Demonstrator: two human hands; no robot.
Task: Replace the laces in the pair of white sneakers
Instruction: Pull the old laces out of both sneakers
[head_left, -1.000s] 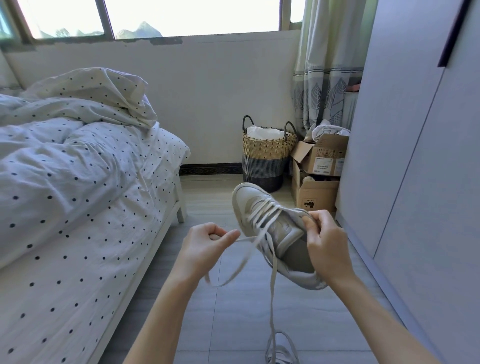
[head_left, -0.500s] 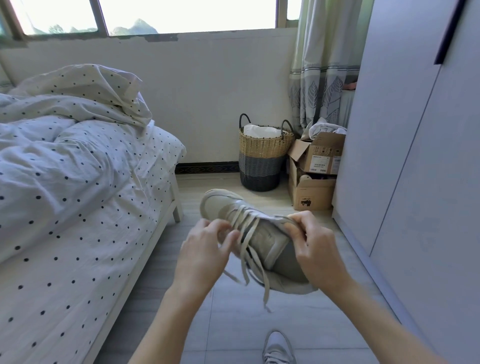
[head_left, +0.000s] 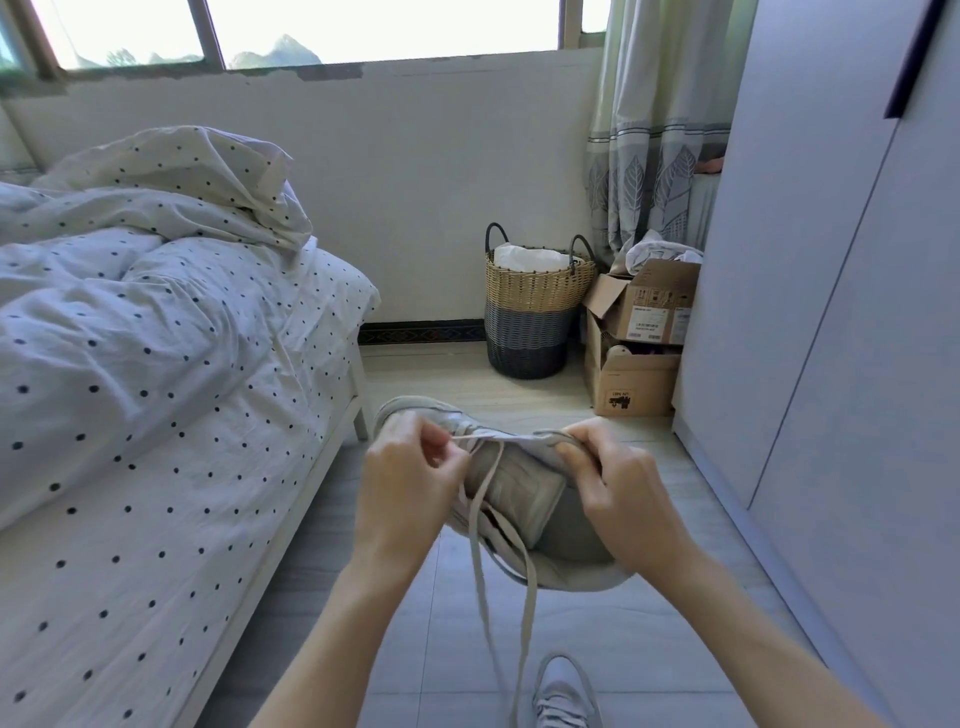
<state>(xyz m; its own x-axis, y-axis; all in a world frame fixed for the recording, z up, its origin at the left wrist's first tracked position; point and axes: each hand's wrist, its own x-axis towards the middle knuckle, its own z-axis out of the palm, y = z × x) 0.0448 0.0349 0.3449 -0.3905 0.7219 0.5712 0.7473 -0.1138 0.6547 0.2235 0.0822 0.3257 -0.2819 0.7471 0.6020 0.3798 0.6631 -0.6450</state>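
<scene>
A white sneaker (head_left: 524, 493) is held in the air in front of me, toe pointing away to the left, heel low at the right. My right hand (head_left: 618, 488) grips its collar and tongue at the top. My left hand (head_left: 410, 483) pinches the white lace (head_left: 480, 525) near the upper eyelets. Two loose lace ends hang down past the sole toward the floor. The second white sneaker (head_left: 566, 696) stands on the floor at the bottom edge, partly cut off.
A bed (head_left: 156, 415) with a dotted duvet fills the left side. A woven basket (head_left: 535, 306) and stacked cardboard boxes (head_left: 639, 343) stand by the far wall. A grey wardrobe (head_left: 831, 312) lines the right. Tiled floor (head_left: 597, 634) lies below.
The held sneaker has dropped lower and tipped flatter. My left hand moved from beside the shoe onto the lacing and pulled lace out, so longer ends now hang down.
</scene>
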